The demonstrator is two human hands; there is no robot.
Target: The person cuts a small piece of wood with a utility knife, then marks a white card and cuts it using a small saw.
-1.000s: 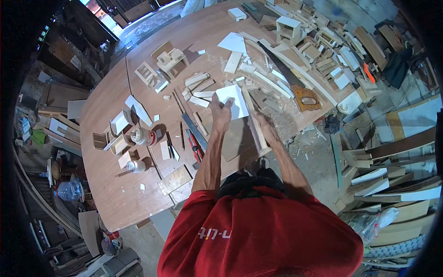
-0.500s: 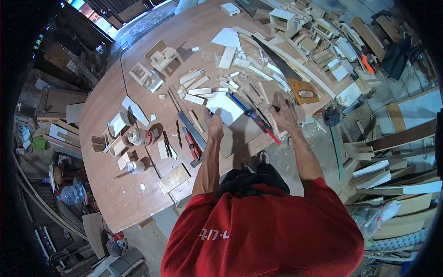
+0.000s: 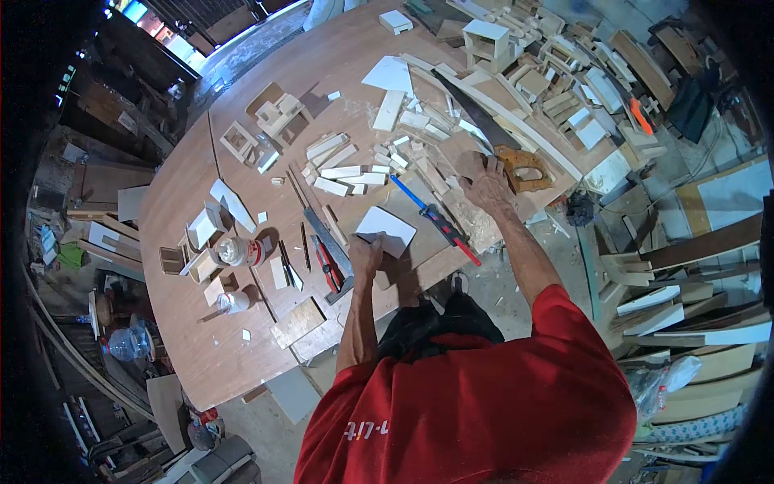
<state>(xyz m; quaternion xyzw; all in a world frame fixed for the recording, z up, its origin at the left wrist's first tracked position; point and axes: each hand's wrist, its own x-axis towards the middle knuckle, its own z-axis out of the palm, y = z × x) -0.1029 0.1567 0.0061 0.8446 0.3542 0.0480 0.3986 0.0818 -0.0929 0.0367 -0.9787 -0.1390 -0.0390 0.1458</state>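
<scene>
My left hand (image 3: 368, 252) grips the near left corner of a white board (image 3: 389, 231) over the table's front part. A thin blue-and-red tool (image 3: 435, 218) lies on the table between my two hands. My right hand (image 3: 486, 187) is farther forward and to the right, its fingers bent over the near edge of a brown wooden board (image 3: 456, 148); its fingertips are partly hidden. Just right of this hand lies a handsaw with a wooden handle (image 3: 526, 169). Small wooden blocks (image 3: 343, 172) are piled beyond the white board.
Small wooden chair-like pieces (image 3: 282, 115) stand at the far left of the round table (image 3: 181, 339). Two jars, one here (image 3: 242, 252), and red-handled pliers-like tools (image 3: 329, 266) lie to my left. Wood scraps crowd the back right; planks (image 3: 701, 242) lean beyond the table.
My left hand has drawn the white board toward me, off the block pile. My right hand has moved forward, and the brown board has shifted away with it.
</scene>
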